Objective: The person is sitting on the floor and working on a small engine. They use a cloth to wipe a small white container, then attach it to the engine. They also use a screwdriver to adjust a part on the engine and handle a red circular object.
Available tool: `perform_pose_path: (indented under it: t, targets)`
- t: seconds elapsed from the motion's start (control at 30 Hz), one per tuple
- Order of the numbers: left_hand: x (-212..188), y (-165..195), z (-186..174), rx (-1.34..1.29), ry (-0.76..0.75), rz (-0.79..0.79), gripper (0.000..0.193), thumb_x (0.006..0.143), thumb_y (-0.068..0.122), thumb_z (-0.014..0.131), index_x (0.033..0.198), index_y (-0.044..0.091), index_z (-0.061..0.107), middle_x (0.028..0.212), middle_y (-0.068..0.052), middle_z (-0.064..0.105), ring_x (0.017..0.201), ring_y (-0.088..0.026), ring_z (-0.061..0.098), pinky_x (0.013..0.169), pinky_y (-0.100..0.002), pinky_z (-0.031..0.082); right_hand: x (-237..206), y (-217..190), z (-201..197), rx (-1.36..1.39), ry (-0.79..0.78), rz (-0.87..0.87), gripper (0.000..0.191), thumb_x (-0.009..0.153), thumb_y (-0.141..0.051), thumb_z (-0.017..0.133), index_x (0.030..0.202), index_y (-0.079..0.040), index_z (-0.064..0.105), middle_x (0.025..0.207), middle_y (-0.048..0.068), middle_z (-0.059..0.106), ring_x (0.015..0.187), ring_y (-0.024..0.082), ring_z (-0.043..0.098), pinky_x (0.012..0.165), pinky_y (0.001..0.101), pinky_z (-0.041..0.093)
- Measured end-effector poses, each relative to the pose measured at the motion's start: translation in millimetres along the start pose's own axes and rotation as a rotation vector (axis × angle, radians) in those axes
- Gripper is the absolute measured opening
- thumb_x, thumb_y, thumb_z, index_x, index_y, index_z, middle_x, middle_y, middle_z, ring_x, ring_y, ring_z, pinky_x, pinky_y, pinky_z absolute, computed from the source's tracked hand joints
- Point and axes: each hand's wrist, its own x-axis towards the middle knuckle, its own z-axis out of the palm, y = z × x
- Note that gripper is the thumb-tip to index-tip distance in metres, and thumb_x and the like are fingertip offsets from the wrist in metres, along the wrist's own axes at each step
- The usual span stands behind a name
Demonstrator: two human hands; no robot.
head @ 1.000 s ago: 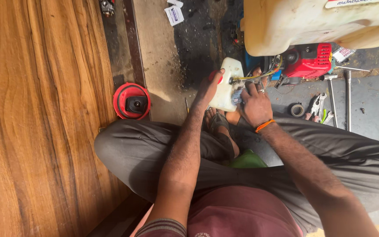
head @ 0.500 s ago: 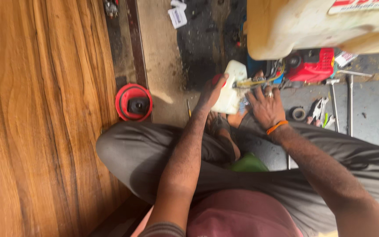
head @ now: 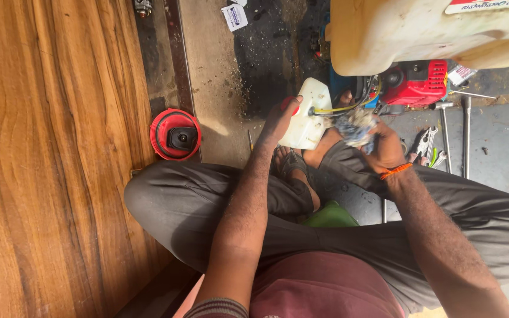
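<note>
While the left hand (head: 281,121) grips the small white tank (head: 308,115) resting on the person's foot, the right hand (head: 384,147) now bunches a rag (head: 354,126) (absent a second ago) against its hoses

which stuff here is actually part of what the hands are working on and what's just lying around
In hand:
- white plastic tank, steadied by the left hand
- crumpled rag, gripped in the right hand
- yellow hose running into the tank

Lying about:
- red round cap
- pliers
- long metal tools
- red engine
- large cream container
</note>
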Motion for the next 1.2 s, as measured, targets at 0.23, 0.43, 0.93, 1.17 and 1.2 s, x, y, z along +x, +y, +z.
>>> perform_pose_path:
  t: [0.23, 0.43, 0.93, 1.17, 1.2]
  targets:
    - [-2, 9, 0, -0.124, -0.049, -0.087, 0.069, 0.086, 0.062, 0.064, 0.112, -0.001, 0.073, 0.095, -0.012, 0.074, 0.084, -0.018, 0.069, 0.075, -0.032, 0.055, 3, 46, 53, -1.090, 0.220, -0.372, 0.045, 0.093, -0.020, 0.066, 0.134, -0.004, 0.057, 0.115, 0.013, 0.067, 0.103, 0.031, 0.067, 0.088, 0.0416, 0.053]
    - [-9, 5, 0, -0.227, 0.003, -0.149, 0.067, 0.087, 0.058, 0.062, 0.125, 0.003, 0.067, 0.101, -0.009, 0.071, 0.087, -0.016, 0.068, 0.076, -0.032, 0.055, -17, 60, 97, -1.892, 0.288, -0.689, 0.042, 0.091, -0.030, 0.067, 0.126, -0.007, 0.070, 0.123, 0.015, 0.064, 0.115, 0.038, 0.063, 0.097, 0.0506, 0.048]
    - [-10, -3, -2, -0.207, 0.045, -0.132, 0.072, 0.086, 0.060, 0.063, 0.127, 0.002, 0.065, 0.112, -0.011, 0.071, 0.103, -0.019, 0.068, 0.089, -0.033, 0.053, 15, 48, 24, -1.292, 0.136, -0.849, 0.035, 0.086, -0.004, 0.056, 0.119, -0.006, 0.066, 0.118, 0.016, 0.072, 0.108, 0.039, 0.071, 0.093, 0.0444, 0.057]
    - [-2, -5, -7, -0.336, 0.032, -0.178, 0.071, 0.088, 0.059, 0.060, 0.131, 0.004, 0.064, 0.116, -0.012, 0.070, 0.102, -0.021, 0.068, 0.087, -0.036, 0.056, -18, 62, 92, -1.243, 0.233, -0.357, 0.041, 0.092, -0.016, 0.065, 0.130, -0.002, 0.061, 0.128, 0.025, 0.063, 0.114, 0.046, 0.063, 0.095, 0.0498, 0.053]
    - [-1, -6, -7, -0.334, 0.034, -0.174, 0.070, 0.087, 0.059, 0.059, 0.132, 0.006, 0.063, 0.116, -0.011, 0.069, 0.102, -0.021, 0.068, 0.086, -0.036, 0.056, -25, 79, 104, -1.303, 0.223, -0.425, 0.042, 0.093, -0.017, 0.066, 0.131, -0.001, 0.061, 0.130, 0.027, 0.062, 0.116, 0.047, 0.062, 0.096, 0.0507, 0.052]
